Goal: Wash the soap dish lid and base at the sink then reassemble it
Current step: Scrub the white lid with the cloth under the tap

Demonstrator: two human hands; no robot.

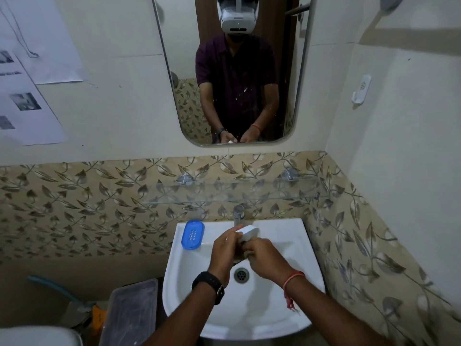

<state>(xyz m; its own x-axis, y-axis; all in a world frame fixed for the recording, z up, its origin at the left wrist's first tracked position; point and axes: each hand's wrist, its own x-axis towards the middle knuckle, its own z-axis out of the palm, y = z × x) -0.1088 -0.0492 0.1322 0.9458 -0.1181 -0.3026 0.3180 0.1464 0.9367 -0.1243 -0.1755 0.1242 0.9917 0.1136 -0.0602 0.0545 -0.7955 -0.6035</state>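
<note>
Over the white sink (294, 290), just below the tap (238, 216), my left hand (224, 253) grips the white soap dish lid (249, 233) and holds it tilted. My right hand (265, 258) is curled against the lid's near edge, with its fingers on the lid. The blue soap dish base (192, 235) lies flat on the sink's back left ledge, holes facing up, apart from both hands. Whether water is running I cannot tell.
The drain (241, 274) sits in the bowl under my hands. A glass shelf (237, 193) juts out above the tap, below a mirror (232, 71). A clear plastic box (129, 313) stands on the floor to the left, near a toilet lid (37, 335).
</note>
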